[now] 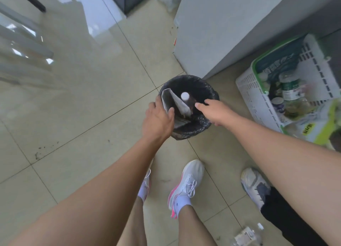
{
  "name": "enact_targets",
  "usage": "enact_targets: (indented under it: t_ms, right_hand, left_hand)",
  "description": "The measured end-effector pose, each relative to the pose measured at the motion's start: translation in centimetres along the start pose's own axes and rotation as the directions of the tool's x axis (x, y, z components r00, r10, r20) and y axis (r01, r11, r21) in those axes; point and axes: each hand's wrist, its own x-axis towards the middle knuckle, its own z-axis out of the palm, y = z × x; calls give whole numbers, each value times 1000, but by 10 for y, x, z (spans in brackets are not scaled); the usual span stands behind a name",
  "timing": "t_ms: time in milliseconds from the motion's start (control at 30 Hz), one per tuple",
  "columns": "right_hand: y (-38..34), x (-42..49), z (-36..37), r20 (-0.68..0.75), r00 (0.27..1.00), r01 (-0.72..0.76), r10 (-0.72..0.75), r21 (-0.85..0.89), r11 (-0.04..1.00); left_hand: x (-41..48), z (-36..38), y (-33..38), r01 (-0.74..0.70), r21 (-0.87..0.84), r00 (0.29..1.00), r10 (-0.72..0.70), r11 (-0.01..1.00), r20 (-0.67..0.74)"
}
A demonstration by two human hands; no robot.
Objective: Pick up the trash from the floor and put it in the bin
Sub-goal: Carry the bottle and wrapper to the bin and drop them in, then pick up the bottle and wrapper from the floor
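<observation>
Newspaper sits half inside bin; my left hand fingers pinch it. Right hand open, empty, over bin. Should push it down w/ care.

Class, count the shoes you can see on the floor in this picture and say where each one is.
3. One shoe shows partly behind the left forearm, one shoe with pink trim is at bottom centre, and another person's shoe is to the right. More may be hidden.
</observation>
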Motion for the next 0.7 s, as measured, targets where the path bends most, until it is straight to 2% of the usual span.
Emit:
enact_targets:
  t_ms: [100,200,367,500,600,700]
  right_hand:
    - [1,-62,-28,-9,1000,-15,16,56,998]
    - [-7,-144,-63,-72,997,11,-3,117,993]
    - [-12,-296,-109,-273,960,-35,68,123,992]
    - [9,-413,-118,-495,864,-54,98,103,993]
    - [31,-504,-110,-603,770,-140,210,161,977]
    - [65,-597,-91,-624,672,-279,399,285,917]
  left_hand:
    - [-41,-43,23,-114,75,992,110,991,56]
    - [-96,-97,64,-323,171,942,300,931,147]
    - [-176,-171,137,-629,353,777,556,693,294]
    - [-241,-193,190,-765,385,644,636,517,426]
    - [-300,-196,224,-873,378,477,704,309,526]
    - [-375,-194,255,-964,265,198,753,32,627]
